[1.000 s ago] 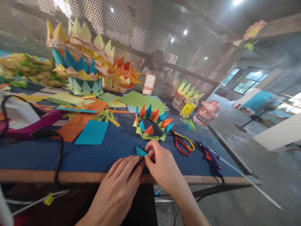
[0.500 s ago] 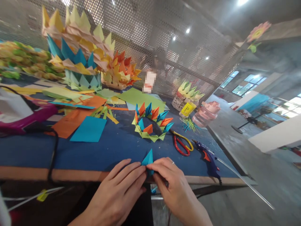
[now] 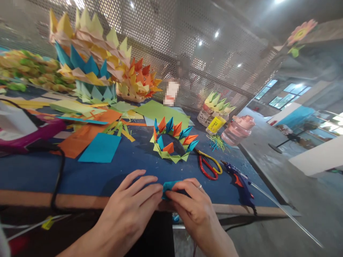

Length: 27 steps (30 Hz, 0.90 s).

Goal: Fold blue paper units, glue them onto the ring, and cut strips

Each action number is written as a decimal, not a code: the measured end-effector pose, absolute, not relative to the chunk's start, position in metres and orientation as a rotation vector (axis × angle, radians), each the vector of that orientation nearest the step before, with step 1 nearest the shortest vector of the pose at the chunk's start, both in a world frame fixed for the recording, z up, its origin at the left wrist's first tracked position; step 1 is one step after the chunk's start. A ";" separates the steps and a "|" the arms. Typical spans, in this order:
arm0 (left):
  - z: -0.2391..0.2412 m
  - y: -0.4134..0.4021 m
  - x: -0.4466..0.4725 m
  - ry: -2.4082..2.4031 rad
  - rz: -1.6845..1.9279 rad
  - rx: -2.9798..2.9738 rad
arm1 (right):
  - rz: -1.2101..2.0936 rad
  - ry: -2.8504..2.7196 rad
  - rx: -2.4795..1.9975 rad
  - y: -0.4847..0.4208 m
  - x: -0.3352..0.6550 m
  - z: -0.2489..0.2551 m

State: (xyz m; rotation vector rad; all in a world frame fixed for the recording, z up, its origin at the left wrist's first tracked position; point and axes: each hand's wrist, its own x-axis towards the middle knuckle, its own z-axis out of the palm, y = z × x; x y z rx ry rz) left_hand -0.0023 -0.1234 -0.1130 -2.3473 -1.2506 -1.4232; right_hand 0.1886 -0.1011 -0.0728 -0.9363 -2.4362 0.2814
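right hand (image 3: 194, 210) grip: thumb and fingers pressed together, pinching a small teal paper piece (image 3: 169, 185). left hand (image 3: 128, 210): fingers stretched out, tips against the piece's left end, thumb hidden under the hand, so i cannot tell if it pinches or only braces. the piece sits low between both hands, at the near edge of the table (image 3: 107, 178).

progress, my read: the piece is already folded down to a small wedge and is being creased, not yet joined to anything. just beyond it lies a ring of folded units (image 3: 173, 141) in teal, orange and green, apart from the hands. scissors (image 3: 209, 166) and a glue gun (image 3: 241, 182) lie to the right, untouched. a flat teal square (image 3: 100, 148) and an orange sheet (image 3: 77, 141) lie unfolded to the left.

vs 0.5 s ago: the piece stood up as a pointed triangle between the fingertips, now it is pressed flat and mostly covered. vs 1.0 s ago: the hands were further in on the table, nearer the ring. ring, scissors and glue gun are unchanged.
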 end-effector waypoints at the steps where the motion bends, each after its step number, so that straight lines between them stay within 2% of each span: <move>1: -0.112 -0.122 -0.003 -1.257 -1.410 -2.365 | 0.312 -2.415 -0.934 -0.100 0.189 -0.074; 6: -0.107 -0.118 -0.003 -1.267 -1.417 -2.386 | 0.463 -2.295 -1.028 -0.096 0.186 -0.078; 12: -0.109 -0.116 -0.005 -1.239 -1.381 -2.425 | 0.480 -2.314 -0.944 -0.091 0.186 -0.079; 17: -0.111 -0.116 -0.009 -1.194 -1.397 -2.438 | 0.565 -2.357 -1.050 -0.086 0.185 -0.072; 27: -0.112 -0.115 -0.020 -1.028 -1.110 -2.529 | 0.516 -2.502 -1.198 -0.084 0.176 -0.064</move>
